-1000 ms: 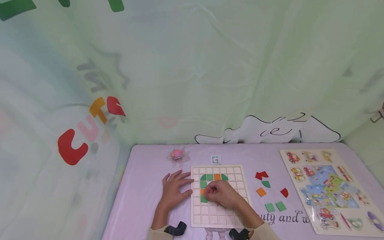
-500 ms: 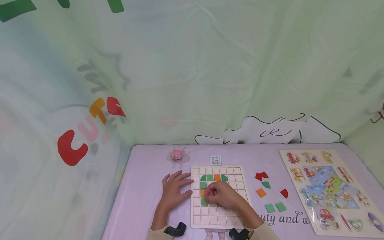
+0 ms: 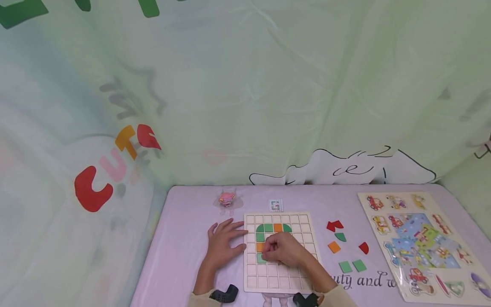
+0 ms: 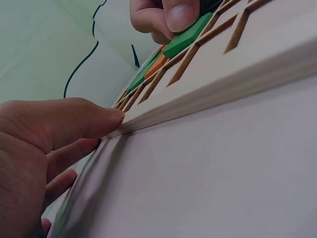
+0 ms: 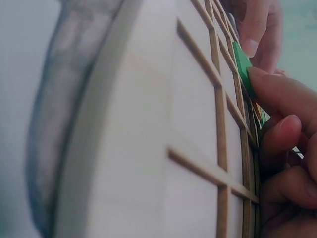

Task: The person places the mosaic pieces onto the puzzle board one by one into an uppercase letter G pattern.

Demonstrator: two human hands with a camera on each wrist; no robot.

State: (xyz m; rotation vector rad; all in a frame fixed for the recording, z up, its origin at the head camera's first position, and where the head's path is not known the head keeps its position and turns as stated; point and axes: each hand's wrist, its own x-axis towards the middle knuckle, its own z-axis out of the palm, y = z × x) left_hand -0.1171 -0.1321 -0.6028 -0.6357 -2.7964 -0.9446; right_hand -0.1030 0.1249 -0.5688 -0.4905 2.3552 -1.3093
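A green tile (image 3: 261,257) sits at the left side of the wooden grid board (image 3: 280,279), in the column below an orange tile (image 3: 260,247) and the green arch of pieces (image 3: 273,227). In the left wrist view it lies tilted, one edge lifted above the grid ribs rather than flat in its cell; it is too small and too covered to tell its long axis. The right hand (image 3: 285,250) is curled over it, thumb and fingertips (image 4: 181,15) pinching the tile's edge. The left hand (image 3: 222,243) lies flat on the lilac tablecloth (image 3: 180,256) with fingers straight, their tips touching the board's left rim and gripping nothing. To the right of the board, well apart, loose red, orange and green pieces (image 3: 345,249) lie scattered, and beyond them a vehicle picture puzzle (image 3: 418,243).
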